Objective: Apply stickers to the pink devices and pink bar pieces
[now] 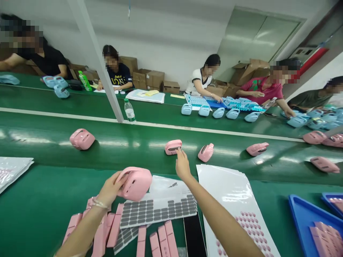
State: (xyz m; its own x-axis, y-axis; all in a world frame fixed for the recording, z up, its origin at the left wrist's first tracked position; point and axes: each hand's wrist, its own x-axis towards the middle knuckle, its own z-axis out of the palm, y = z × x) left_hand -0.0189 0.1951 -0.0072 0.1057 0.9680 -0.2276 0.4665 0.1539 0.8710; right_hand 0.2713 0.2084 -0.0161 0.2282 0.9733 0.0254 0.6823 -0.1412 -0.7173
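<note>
My left hand is closed around the handle of a pink plastic device, holding it above the workbench. A small dark slot shows on the device's rounded side. Stretched forward over the belt, my right hand has its fingers extended at the edge of another pink device; whether they touch it I cannot tell. Below my left hand lies a sheet of grey oval stickers, several of them peeled away. Pink rectangular pieces lie around that sheet, some partly behind my left forearm.
More pink devices sit along the green belt. A white sheet with round pink stickers lies under my right forearm. Blue trays stand at right. Across the belt, several people work with light-blue devices; a bottle stands by the post.
</note>
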